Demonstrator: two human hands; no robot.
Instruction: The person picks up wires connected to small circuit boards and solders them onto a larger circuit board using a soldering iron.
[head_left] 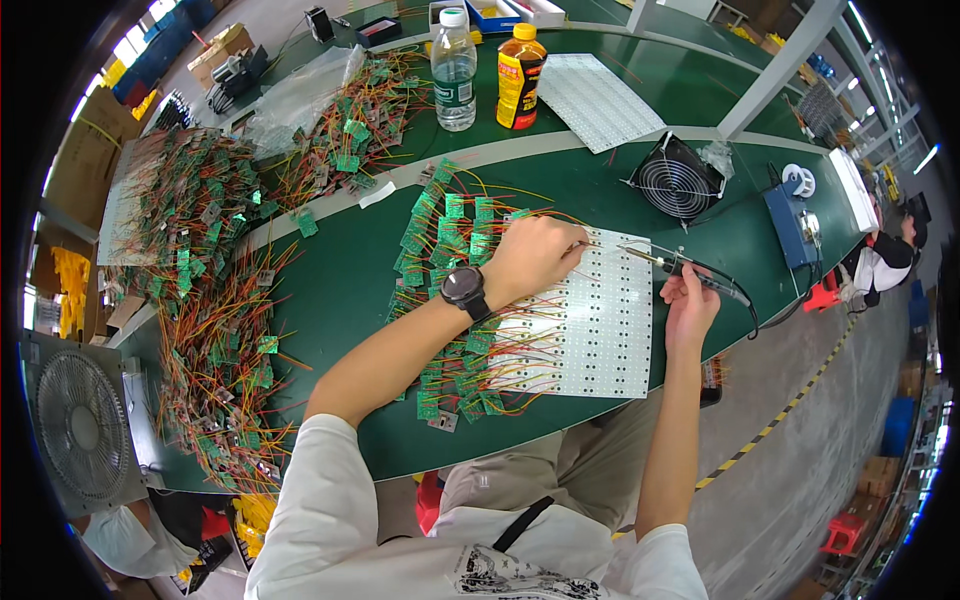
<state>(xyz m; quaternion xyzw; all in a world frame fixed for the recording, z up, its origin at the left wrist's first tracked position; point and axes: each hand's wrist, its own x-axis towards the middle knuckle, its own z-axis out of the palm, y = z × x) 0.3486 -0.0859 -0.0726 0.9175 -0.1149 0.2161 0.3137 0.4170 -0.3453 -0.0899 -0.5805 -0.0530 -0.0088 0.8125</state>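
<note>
My right hand (690, 306) is closed around a soldering iron (712, 283), whose thin tip points left over a white perforated panel (610, 335). The panel lies on the table in front of me, with rows of small dark dots. My left hand (540, 258), with a black watch on its wrist, is over the panel's upper left part. Its fingertips are pinched at thin red and yellow wires (560, 217), partly hidden by the hand. Several small green circuit boards (428, 235) lie in columns along the panel's left side, their wires reaching onto it.
Large heaps of wired boards (220, 350) cover the left of the table. Behind the panel stand a water bottle (455, 85), an orange-capped bottle (520, 80), another white panel (600, 100) and a black fan (678, 180). A blue soldering station (790, 228) is at the right.
</note>
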